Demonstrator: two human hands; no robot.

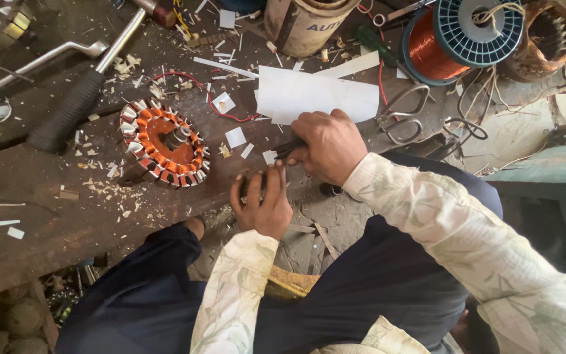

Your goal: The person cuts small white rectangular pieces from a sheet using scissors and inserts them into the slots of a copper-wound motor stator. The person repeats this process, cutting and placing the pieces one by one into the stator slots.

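My right hand point(329, 145) is closed around a dark-handled tool point(285, 149) whose tip points left over the wooden bench point(47, 223). Just below it, my left hand point(263, 204) curls its fingers around a small piece that I cannot make out. Both hands sit at the bench's front edge, below a white sheet of paper point(319, 97). A round motor stator point(164, 144) with orange copper windings lies on the bench to the left of my hands. Small white paper offcuts point(235, 137) lie between it and my hands.
Metal scissors point(404, 119) lie right of the paper. A blue spool of copper wire point(456, 36), a second wound stator point(551, 33) and a beige can point(306, 25) stand at the back. A black-gripped metal tool point(73, 108) and a red wire point(221, 113) lie nearby.
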